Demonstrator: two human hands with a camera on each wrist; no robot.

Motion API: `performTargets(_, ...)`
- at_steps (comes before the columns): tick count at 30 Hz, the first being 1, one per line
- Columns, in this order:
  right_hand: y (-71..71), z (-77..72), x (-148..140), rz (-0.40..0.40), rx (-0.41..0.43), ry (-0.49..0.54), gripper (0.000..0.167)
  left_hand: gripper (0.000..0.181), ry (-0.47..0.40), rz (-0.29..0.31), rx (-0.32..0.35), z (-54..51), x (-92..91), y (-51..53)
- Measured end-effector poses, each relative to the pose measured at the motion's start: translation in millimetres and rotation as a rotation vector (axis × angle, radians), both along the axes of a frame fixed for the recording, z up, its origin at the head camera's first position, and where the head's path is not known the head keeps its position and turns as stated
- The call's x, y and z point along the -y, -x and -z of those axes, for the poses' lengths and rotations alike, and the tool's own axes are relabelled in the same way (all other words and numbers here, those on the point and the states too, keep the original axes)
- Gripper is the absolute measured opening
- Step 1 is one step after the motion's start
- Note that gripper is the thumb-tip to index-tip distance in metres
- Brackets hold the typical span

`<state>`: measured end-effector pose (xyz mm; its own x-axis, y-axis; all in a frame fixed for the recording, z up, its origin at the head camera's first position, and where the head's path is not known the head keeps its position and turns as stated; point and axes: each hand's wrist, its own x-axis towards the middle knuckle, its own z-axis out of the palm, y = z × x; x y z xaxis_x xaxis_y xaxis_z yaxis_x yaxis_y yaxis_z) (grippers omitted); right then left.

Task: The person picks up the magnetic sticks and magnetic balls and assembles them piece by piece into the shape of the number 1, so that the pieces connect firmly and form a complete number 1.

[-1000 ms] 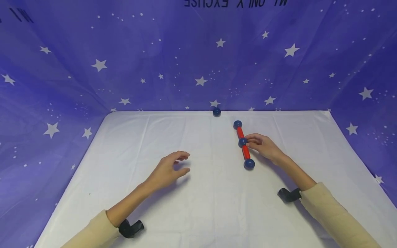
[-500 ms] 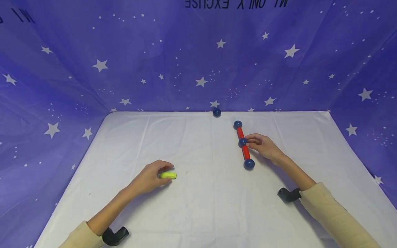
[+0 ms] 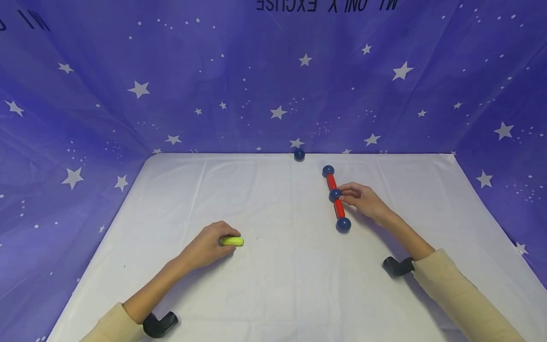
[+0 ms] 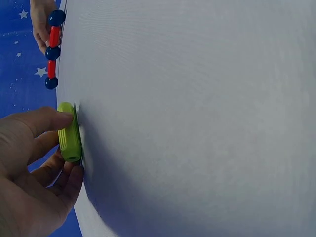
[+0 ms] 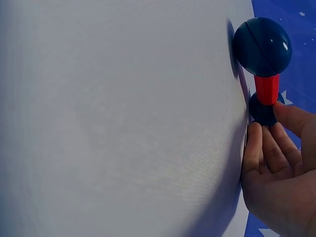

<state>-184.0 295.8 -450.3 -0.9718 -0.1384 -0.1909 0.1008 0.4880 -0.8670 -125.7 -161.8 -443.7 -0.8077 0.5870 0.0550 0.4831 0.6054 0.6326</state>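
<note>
A yellow-green ribbed rod [image 3: 233, 241] lies on the white cloth, pinched between the thumb and a finger of my left hand [image 3: 208, 244]. The left wrist view shows the rod [image 4: 70, 133] from its end, with other fingers behind and below it. To the right, my right hand [image 3: 365, 203] holds the middle blue ball [image 3: 335, 195] of a straight chain. Two red rods [image 3: 339, 209] link that ball to a far blue ball [image 3: 328, 171] and a near blue ball [image 3: 343, 224]. In the right wrist view, the near ball [image 5: 263, 46] partly hides the chain behind it.
A loose blue ball [image 3: 299, 155] sits at the table's back edge, against the purple starred curtain [image 3: 239, 85]. White cloth [image 3: 278, 285] covers the table between the hands. A black curved wrist mount [image 3: 160, 325] projects from the left sleeve, another [image 3: 397, 267] from the right.
My left hand has moved left and toward me from an open pose, and its fingers have come together on the yellow-green rod, hidden at first. The right hand and chain have stayed put.
</note>
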Motion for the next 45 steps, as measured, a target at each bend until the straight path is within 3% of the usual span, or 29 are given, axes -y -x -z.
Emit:
performTargets(8,1.9,-0.1,-1,-0.006,-0.003,0.002,0.040,0.024,-0.002,-0.010,-0.018,-0.4,-3.7,0.4)
performTargets(12,2.8,0.7,-1,-0.007,-0.007,-0.007,0.039,0.024,-0.042,-0.021,-0.011,-1.2,-9.2,0.0)
performTargets(25,1.4,-0.2,0,-0.007,-0.009,0.009,0.040,0.025,-0.274,-0.065,0.321,-11.1,-40.5,3.0)
performTargets(34,1.2,-0.1,0,-0.007,-0.005,0.012,0.041,0.029,-0.351,-0.130,0.424,-8.4,-71.8,3.7)
performTargets(45,2.6,1.6,0,-0.008,-0.010,0.007,0.042,0.028,-0.441,-0.106,0.507,-2.5,-111.3,2.0)
